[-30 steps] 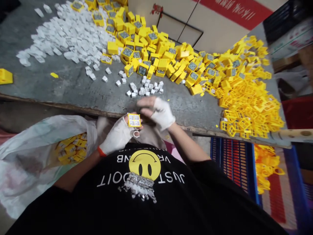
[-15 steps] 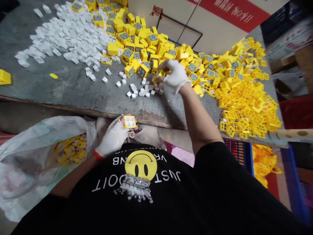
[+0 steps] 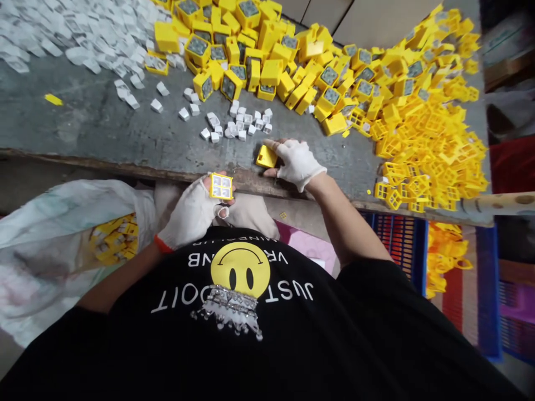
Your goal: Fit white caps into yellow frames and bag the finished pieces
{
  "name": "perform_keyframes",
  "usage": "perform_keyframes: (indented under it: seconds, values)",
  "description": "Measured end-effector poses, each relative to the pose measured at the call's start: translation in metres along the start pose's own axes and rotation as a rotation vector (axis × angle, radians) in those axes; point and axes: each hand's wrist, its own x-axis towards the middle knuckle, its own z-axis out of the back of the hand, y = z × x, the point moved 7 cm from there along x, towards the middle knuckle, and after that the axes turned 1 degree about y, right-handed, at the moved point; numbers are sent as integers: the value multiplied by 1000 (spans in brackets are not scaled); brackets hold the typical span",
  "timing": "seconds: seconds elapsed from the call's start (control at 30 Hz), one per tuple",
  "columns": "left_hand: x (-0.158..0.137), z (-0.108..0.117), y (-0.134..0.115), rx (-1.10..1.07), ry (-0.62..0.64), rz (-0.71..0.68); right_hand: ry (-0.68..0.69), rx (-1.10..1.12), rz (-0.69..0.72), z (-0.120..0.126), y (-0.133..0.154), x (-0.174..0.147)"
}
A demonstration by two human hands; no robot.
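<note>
Holding windowed frame (image 3: 221, 186) in left hand (image 3: 189, 211), support level, face up; gripping yellow box (image 3: 266, 157) in right hand (image 3: 298, 161), pinch sides only, clear of white caps (image 3: 248, 120).

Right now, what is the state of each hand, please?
Left hand: closed, holding the yellow frame with white pieces in it.
Right hand: closed, fingers and thumb around a yellow block.

Upside-down white lettering (image 3: 291, 293) on a black shirt (image 3: 334, 340)
At lower centre it reads "JUST" and "DOIT" either side of a yellow smiley (image 3: 240, 256), with "VR" and "NB" above; a higher row is unclear.
</note>
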Motion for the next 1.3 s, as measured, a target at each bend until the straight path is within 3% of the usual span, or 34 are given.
perform_keyframes:
  seconds: [0.1, 0.27, 0.43, 0.6, 0.83, 1.1, 1.2, 1.3]
  values:
    - [-2, -5, -1, -10, 16, -16, -100, 140, 118, 4, 15, -15]
    - [-5, -9, -2, -24, 69, -51, -251, 450, 465, 24, 71, -45]
    - [-10, -3, -7, -50, 45, -72, -288, 476, 614, 23, 101, -48]
    - [-12, 5, -5, -40, 1, -106, -293, 359, 607, 14, 105, -49]
    - [-20, 11, -10, 140, -3, -322, -430, 217, 610, 11, 107, -67]
    - [-38, 7, -32, 432, -60, -430, -347, 180, 451, 10, 128, -74]
    - [-45, 0, -41, 606, -53, -435, -363, 258, 428, 4, 134, -71]
    - [-51, -4, -47, 673, -67, -445, -363, 586, 460, 1, 124, -61]
